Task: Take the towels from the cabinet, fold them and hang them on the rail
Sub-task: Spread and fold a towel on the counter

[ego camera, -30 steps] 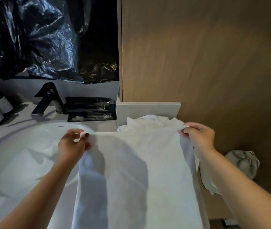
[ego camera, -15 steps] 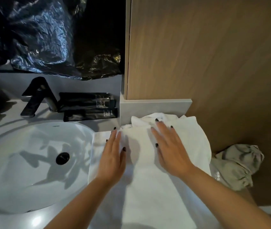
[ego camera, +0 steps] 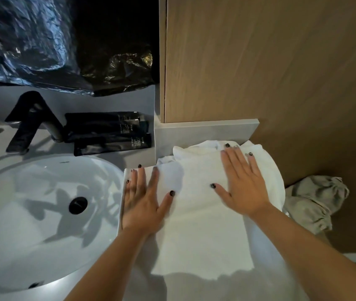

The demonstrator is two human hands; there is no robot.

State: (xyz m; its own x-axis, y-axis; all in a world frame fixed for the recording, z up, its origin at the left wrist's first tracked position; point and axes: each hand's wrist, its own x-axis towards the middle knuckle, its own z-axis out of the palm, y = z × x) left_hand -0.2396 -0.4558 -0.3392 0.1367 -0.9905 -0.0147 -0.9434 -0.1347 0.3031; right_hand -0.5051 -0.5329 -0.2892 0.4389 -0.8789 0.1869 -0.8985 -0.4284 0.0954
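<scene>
Towel (ego camera: 196, 231) lies flat at lower centre, left edge overlapping basin (ego camera: 42, 263) rim; left hand (ego camera: 143, 205) and right hand (ego camera: 245, 187) press it, fingers straight, gripping nothing; wood panel (ego camera: 270, 61) directly behind.

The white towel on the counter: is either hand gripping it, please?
No, the left hand and right hand lie flat on the white towel.

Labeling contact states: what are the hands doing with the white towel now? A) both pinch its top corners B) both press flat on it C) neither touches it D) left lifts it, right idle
B: the left hand and right hand lie flat, fingers straight, on the white towel.
</scene>
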